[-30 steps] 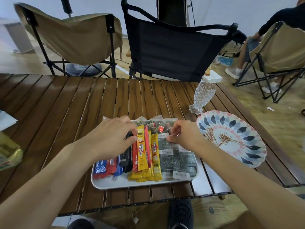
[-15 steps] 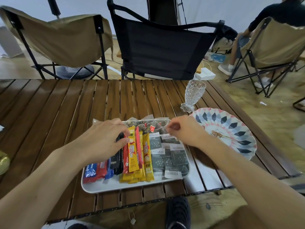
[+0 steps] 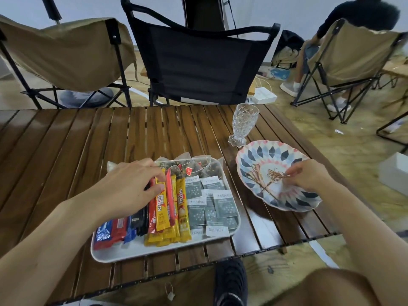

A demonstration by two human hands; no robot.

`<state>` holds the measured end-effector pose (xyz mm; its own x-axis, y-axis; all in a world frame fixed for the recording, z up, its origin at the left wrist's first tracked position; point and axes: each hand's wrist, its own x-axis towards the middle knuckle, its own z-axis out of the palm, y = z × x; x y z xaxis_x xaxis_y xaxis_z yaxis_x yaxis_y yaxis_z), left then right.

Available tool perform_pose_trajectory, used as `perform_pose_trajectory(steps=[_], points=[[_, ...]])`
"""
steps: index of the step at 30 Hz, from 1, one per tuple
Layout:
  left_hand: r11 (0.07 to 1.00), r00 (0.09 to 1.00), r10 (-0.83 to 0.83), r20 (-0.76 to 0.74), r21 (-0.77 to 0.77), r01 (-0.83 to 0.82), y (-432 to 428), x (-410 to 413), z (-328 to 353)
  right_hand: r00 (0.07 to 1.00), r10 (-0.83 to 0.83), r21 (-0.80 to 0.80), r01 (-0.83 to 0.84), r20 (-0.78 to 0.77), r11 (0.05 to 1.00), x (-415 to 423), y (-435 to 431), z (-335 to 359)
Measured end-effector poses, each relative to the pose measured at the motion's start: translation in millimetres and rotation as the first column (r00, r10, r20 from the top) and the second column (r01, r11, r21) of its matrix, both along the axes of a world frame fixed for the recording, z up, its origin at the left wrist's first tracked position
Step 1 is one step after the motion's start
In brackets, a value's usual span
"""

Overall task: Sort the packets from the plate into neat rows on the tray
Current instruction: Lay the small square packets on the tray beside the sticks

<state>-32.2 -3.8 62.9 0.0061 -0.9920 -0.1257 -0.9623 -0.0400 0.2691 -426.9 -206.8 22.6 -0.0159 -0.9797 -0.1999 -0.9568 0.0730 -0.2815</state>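
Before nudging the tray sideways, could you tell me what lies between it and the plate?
Only bare table slats separate tray from plate, per head view.

Left hand (image 3: 130, 186) pinches the yellow stick packets (image 3: 162, 206) on the white tray (image 3: 136, 250), frame centre. Right hand (image 3: 309, 175) rests on the patterned plate (image 3: 265, 155), right of the tray.

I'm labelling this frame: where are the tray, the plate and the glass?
tray (image 3: 141, 253), head view, bare front rim.
plate (image 3: 260, 151), head view, far patterned rim.
glass (image 3: 244, 121), head view, middle of bowl.

glass (image 3: 242, 124), folding chairs (image 3: 198, 62), slatted table (image 3: 66, 146)
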Motion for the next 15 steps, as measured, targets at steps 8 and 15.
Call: perform_pose_trajectory(steps=[8,15], points=[[1.000,1.000,-0.011,-0.016,0.014,0.011,0.7,6.2,-3.7,0.999,0.003,-0.063,-0.006,-0.039,0.998,7.5,3.4,11.5],[1.000,1.000,-0.022,-0.002,0.006,0.022,3.3,13.4,-6.2,0.965,0.177,-0.088,-0.162,0.192,0.983,59.2,29.9,38.3]])
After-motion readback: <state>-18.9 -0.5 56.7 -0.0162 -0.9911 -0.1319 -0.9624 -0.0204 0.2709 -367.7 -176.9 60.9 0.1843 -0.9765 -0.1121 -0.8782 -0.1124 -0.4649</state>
